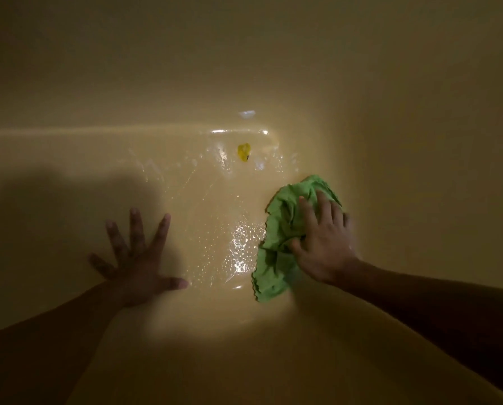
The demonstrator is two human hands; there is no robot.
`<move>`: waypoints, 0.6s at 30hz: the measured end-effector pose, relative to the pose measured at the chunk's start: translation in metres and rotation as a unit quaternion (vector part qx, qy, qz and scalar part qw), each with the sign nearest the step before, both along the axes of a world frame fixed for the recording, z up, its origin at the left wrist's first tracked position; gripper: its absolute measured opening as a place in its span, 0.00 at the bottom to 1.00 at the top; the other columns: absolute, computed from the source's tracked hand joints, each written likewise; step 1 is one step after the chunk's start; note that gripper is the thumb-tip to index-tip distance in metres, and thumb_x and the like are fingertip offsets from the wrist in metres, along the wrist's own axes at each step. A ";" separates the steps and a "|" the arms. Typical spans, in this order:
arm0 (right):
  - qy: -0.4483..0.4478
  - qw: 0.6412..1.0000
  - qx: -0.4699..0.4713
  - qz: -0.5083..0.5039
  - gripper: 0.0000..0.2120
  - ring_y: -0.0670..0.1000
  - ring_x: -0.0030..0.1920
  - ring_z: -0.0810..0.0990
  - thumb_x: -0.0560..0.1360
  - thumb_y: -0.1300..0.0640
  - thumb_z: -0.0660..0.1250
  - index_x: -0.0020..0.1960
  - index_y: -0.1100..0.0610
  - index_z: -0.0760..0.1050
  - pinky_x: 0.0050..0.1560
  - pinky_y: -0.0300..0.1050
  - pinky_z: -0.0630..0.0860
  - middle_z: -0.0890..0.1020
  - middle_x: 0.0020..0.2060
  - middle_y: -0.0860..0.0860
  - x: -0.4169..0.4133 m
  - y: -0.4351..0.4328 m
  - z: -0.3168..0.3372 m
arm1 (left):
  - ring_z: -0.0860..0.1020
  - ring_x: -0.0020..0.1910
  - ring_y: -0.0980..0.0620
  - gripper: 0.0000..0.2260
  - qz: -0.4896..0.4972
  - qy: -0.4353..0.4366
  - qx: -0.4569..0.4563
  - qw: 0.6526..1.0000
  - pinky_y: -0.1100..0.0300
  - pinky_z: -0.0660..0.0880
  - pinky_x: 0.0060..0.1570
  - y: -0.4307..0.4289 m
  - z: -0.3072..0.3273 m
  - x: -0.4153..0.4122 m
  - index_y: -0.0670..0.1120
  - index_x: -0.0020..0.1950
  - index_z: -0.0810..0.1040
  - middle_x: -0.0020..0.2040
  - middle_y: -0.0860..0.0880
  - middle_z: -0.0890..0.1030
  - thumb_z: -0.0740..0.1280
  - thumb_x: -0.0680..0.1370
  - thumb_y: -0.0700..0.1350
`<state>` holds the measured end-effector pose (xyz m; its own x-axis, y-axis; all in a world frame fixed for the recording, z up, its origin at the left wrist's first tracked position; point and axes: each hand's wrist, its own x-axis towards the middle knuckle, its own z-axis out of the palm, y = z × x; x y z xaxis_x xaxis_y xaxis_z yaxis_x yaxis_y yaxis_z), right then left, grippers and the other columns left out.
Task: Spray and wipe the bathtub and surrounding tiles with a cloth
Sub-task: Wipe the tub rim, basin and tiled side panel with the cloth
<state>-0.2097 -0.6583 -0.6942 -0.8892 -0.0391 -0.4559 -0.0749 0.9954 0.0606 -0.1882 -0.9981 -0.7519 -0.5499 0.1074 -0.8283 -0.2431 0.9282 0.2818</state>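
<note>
So this is looking straight down into a yellowish bathtub (215, 331), pretty dim apart from one lit spot on the floor. I'll use the wet patch (238, 247), that glistening streak of droplets down the middle, as the reference for everything.

The green cloth (276, 217) is bunched up along the right edge of the wet patch, just touching it. Its long axis runs from near the person to farther away, leaning a bit right at the far end. The right hand (323, 244) is on top of it, palm down, with its fingers (323, 206) spread and fairly straight. It's pressing the cloth, not gripping it, and the thumb digs into a fold on the patch side.

The left hand (136, 258) is on the opposite side of the wet patch, well apart from the cloth. Its fingers are splayed wide and flat on the tub floor, holding nothing, so it looks like it's just bracing.

There's a small yellow scrap (244, 152) at the far end of the wet patch. I can't tell what it is.

My guess is this is mid-wipe. The unwiped droplets lie left of the right hand's fingers, so the next stroke is a sideways drag leftward, across the cloth's long axis.
</note>
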 end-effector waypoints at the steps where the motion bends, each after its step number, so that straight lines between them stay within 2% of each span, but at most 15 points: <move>1: -0.026 0.996 -0.021 -0.078 0.50 0.64 0.80 0.39 0.73 0.24 0.48 0.82 0.53 0.35 0.77 0.65 0.42 0.37 0.81 0.59 0.010 -0.009 -0.008 | 0.15 0.68 0.37 0.63 0.003 0.003 0.002 1.000 0.18 0.41 0.65 0.000 0.000 0.000 0.71 0.72 0.24 0.68 0.55 0.12 0.75 0.61 0.73; 3: -0.051 0.986 -0.040 -0.151 0.60 0.62 0.77 0.27 0.65 0.15 0.40 0.78 0.55 0.24 0.76 0.66 0.34 0.27 0.77 0.59 0.021 -0.022 -0.031 | 0.15 0.69 0.38 0.63 0.004 0.016 0.009 1.000 0.19 0.40 0.65 -0.002 0.000 0.000 0.71 0.73 0.26 0.69 0.56 0.13 0.76 0.61 0.71; 5: -0.025 0.981 -0.048 -0.185 0.62 0.62 0.76 0.25 0.65 0.14 0.43 0.77 0.56 0.22 0.76 0.68 0.33 0.25 0.76 0.60 0.013 -0.031 -0.056 | 0.15 0.69 0.40 0.62 -0.003 0.032 0.013 0.999 0.20 0.37 0.65 -0.009 -0.002 -0.001 0.71 0.74 0.28 0.70 0.58 0.15 0.77 0.61 0.70; 8: 0.034 0.982 -0.052 -0.178 0.55 0.62 0.77 0.26 0.72 0.19 0.49 0.79 0.53 0.25 0.75 0.69 0.33 0.27 0.77 0.59 -0.012 -0.033 -0.079 | 0.16 0.70 0.41 0.63 -0.033 0.042 -0.011 0.998 0.19 0.37 0.65 -0.024 -0.006 -0.012 0.72 0.73 0.27 0.71 0.59 0.16 0.76 0.59 0.73; 14: 0.084 0.993 -0.042 -0.077 0.43 0.60 0.79 0.30 0.78 0.27 0.44 0.82 0.52 0.34 0.75 0.65 0.31 0.33 0.80 0.57 -0.067 -0.031 -0.097 | 0.16 0.71 0.45 0.62 -0.045 0.072 -0.038 0.996 0.21 0.37 0.66 -0.054 -0.015 -0.032 0.71 0.74 0.29 0.72 0.61 0.17 0.76 0.59 0.73; 18: 0.095 0.991 -0.091 -0.034 0.37 0.58 0.80 0.34 0.81 0.34 0.46 0.83 0.50 0.40 0.77 0.65 0.33 0.39 0.82 0.54 -0.118 -0.049 -0.100 | 0.17 0.72 0.46 0.61 -0.040 0.100 -0.028 0.994 0.21 0.37 0.66 -0.066 -0.020 -0.035 0.71 0.75 0.30 0.73 0.62 0.19 0.76 0.60 0.72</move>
<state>-0.3277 -0.7069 -0.7946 -0.9615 -0.0427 -0.2716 -0.0118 0.9934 -0.1143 -0.2235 -1.0644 -0.7722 -0.6961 0.1139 -0.7089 -0.1116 0.9581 0.2636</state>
